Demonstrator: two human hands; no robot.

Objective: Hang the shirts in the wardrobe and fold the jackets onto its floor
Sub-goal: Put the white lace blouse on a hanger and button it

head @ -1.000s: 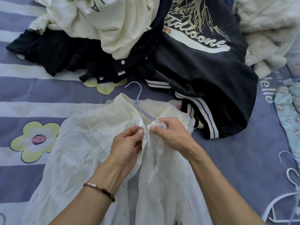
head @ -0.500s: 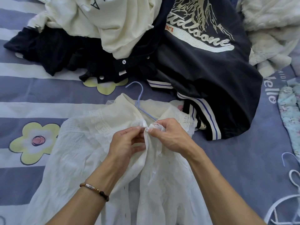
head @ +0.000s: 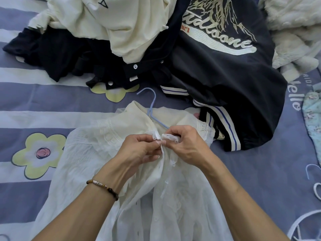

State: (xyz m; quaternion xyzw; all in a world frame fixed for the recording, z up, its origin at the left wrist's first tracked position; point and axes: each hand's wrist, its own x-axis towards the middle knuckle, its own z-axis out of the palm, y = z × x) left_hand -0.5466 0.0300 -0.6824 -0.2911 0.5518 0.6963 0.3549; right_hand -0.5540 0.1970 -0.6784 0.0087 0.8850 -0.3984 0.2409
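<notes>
The task looks to be at an early stage — one garment is being readied and the rest waits; the white shirt point(head: 97, 171) lies spread on the bed point(head: 260, 171) toward its near edge, with a pale blue hanger point(head: 152, 108) already threaded through its neck, hook pointing toward the far edge. The left hand point(head: 139, 152) and the right hand point(head: 189, 145) meet at the top of the shirt's front opening; the fingers point(head: 157, 142) of each hand pinch one frilled edge of the placket, apparently to close the top button, though whether it is fastened I cannot tell. Nothing is seen hung, and no wardrobe is in view; the dark jacket point(head: 225, 75) with lettering on its back lies unfolded toward the far right of the bed, a cream top point(head: 121, 28) heaped against it, and a black garment point(head: 57, 54) lies crumpled toward the far left edge. Spare white hangers point(head: 309, 221) rest at the near right corner — so hanging and all folding remain.
</notes>
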